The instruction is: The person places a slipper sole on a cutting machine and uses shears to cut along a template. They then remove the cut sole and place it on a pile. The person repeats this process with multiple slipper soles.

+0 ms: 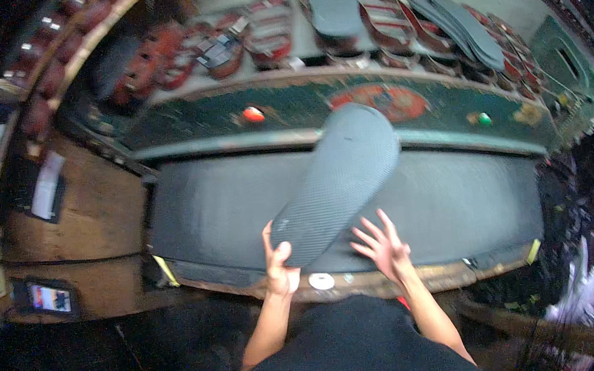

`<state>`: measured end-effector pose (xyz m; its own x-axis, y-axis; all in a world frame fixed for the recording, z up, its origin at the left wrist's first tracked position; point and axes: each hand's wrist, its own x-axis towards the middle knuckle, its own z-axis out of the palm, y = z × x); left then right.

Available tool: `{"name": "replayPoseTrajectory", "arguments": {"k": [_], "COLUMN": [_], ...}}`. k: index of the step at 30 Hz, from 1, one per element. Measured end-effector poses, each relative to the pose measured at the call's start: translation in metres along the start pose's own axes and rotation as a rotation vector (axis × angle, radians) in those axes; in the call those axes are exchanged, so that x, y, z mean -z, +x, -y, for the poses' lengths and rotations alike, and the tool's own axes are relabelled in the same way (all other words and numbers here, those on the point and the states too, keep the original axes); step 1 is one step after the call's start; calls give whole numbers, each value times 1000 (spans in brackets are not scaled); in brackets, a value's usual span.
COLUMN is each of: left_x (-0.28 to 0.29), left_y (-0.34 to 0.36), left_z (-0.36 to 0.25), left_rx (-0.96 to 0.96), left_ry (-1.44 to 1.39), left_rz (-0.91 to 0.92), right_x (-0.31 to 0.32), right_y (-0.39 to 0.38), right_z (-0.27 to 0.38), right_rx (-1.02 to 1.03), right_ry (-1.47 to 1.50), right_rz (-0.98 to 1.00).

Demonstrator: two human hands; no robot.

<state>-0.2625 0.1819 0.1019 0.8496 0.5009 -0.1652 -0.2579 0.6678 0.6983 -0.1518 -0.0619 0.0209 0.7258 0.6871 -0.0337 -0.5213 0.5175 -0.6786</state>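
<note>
A large grey sole-shaped sheet [343, 173] with a fine textured surface slants up and to the right above the dark work surface. My left hand [280, 263] grips its lower left end, with the thumb on top. To the right of the sheet, my right hand [387, 248] is raised with its fingers spread, apart from the sheet and holding nothing. The dark flat work surface [458, 205] lies under both, partly covered by the sheet.
A green machine beam [189, 121] with a red button [253, 114] and a green button [484, 119] crosses behind. On its top rest several red sole-shaped cutting dies [270, 32] and grey sole sheets [335, 11]. A wooden table [109, 220] bearing a phone [52, 297] stands left.
</note>
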Motion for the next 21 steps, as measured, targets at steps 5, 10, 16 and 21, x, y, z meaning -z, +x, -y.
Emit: {"name": "replayPoseTrajectory", "arguments": {"k": [5, 10, 16, 21], "left_x": [4, -14, -58, -61], "left_y": [-23, -19, -15, 1], "left_z": [103, 101, 113, 112], "left_rx": [90, -298, -315, -183], "left_ry": [496, 1171, 1746, 1327], "left_rz": [169, 373, 727, 626], "right_x": [48, 77, 88, 97], "right_y": [2, -27, -32, -34], "right_z": [-29, -34, -34, -22], "right_rx": [-111, 29, 74, 138], "right_ry": [273, 305, 311, 314], "right_rz": [-481, -409, -386, -314]}}
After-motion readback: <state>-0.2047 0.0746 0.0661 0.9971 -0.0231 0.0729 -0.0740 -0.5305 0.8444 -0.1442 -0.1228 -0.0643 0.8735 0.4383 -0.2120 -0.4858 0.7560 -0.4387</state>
